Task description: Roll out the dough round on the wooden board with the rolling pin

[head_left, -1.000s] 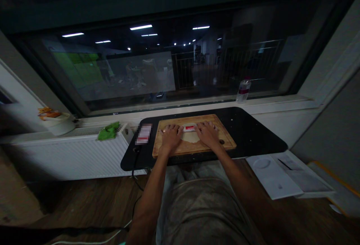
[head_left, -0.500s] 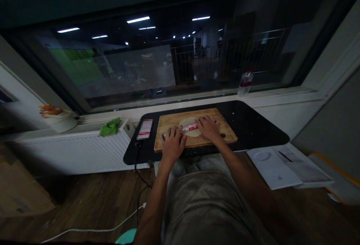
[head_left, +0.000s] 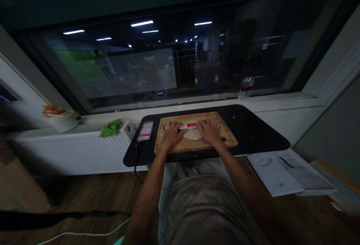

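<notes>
A thin rolling pin [head_left: 192,126] with a red and white label or wrap lies across a flat sheet of pale dough [head_left: 192,135]. The dough rests on a wooden cutting board [head_left: 172,150]. Over the pin's left end curl the fingers of my left hand [head_left: 172,132]. My right hand [head_left: 208,129] covers its right end in the same way. Both hands look dusted with white on the fingers, and they hide the pin's two ends. The pin is near the far part of the dough, so most of the sheet shows on my side of it.
A black tabletop [head_left: 258,132] carries the board and a blurred-out phone-like object [head_left: 145,130]. A water bottle [head_left: 246,87] stands on the windowsill. To the left, a green cloth [head_left: 111,128] and a white tub [head_left: 65,122] sit by the radiator [head_left: 84,153]. An open white box [head_left: 277,175] lies at lower right.
Both hands and the rolling pin have moved away from me across the dough, the left hand more so. The pin lies straighter and its label has turned. The view has tilted slightly up.
</notes>
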Motion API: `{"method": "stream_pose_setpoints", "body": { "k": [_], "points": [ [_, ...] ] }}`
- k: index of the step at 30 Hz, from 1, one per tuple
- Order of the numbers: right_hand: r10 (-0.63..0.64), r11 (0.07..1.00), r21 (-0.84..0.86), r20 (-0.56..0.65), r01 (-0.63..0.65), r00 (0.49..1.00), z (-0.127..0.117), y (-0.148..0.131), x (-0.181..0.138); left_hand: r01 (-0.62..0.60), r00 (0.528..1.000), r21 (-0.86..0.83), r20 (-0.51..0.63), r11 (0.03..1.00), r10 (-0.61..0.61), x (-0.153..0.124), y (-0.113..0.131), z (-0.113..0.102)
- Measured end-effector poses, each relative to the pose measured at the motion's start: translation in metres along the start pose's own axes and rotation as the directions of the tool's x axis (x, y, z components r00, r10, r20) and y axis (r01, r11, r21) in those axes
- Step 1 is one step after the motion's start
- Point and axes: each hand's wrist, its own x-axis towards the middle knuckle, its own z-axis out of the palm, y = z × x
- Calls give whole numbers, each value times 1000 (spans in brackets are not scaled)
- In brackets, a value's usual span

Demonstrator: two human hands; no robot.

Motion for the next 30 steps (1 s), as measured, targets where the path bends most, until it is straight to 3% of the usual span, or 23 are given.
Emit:
{"method": "stream_pose_setpoints", "body": {
  "k": [5,18,25,30],
  "points": [
    [-1,1000,31,-11,1,1000,2,0,1,11,1000,41,-17,999,-10,-13,0,6],
    [-27,1000,4,-2,27,1000,-4,-4,-1,-9,995,63,-101,998,16,-77,18,17],
    [-21,1000,-7,-2,21,1000,-3,-2,-9,-10,995,57,-103,998,16,-61,16,15],
    [-58,998,-18,-94,56,994,0,3,-36,-29,996,42,-88,999,33,-46,11,11]
  ]
}}
